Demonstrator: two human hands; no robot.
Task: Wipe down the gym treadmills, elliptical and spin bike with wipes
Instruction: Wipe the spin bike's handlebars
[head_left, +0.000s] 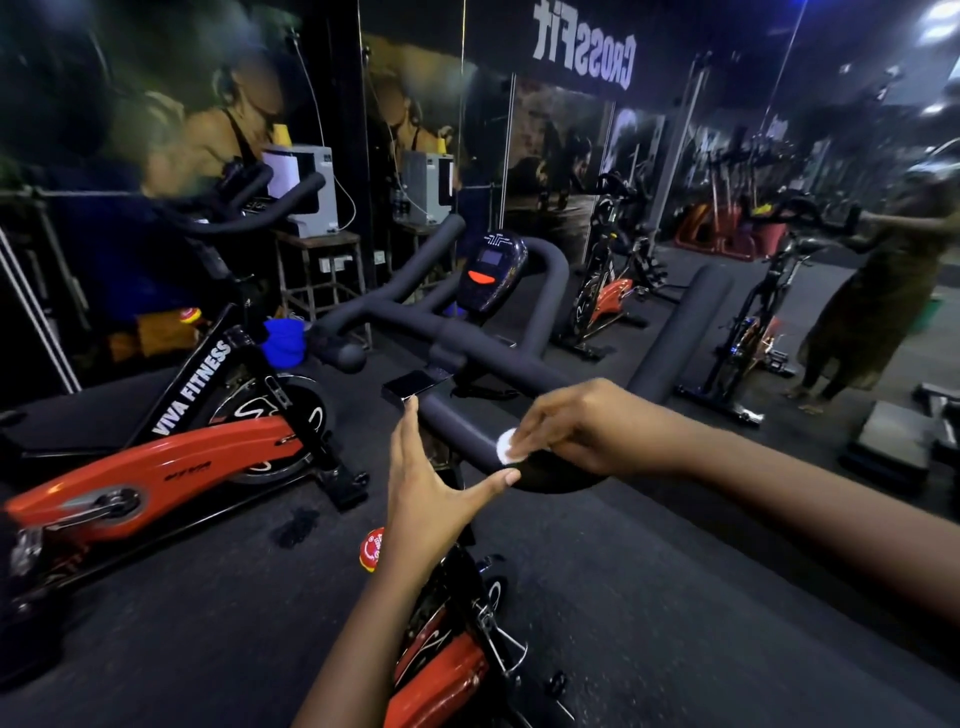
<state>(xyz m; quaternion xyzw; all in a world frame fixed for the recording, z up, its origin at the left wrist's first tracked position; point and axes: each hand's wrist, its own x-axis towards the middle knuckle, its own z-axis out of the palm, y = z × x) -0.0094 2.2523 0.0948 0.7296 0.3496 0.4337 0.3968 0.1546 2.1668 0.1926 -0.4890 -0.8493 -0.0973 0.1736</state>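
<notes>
A spin bike stands right in front of me, its black padded handlebar (467, 364) spreading across the middle of the view with a small console (491, 273) above it. My right hand (576, 426) pinches a small white wipe (508, 446) and holds it against the near end of the handlebar. My left hand (431, 478) is just below and to the left, fingers straight and spread, thumb tip touching the bar end under the wipe. The bike's red frame (441, 670) shows beneath my forearms.
A second red and black spin bike (171, 467) marked VIVA FITNESS stands close on my left. A mirror wall ahead reflects more bikes and a person (883, 291) at the right. A grey machine (311, 192) sits on a metal stand behind. Dark rubber floor lies all around.
</notes>
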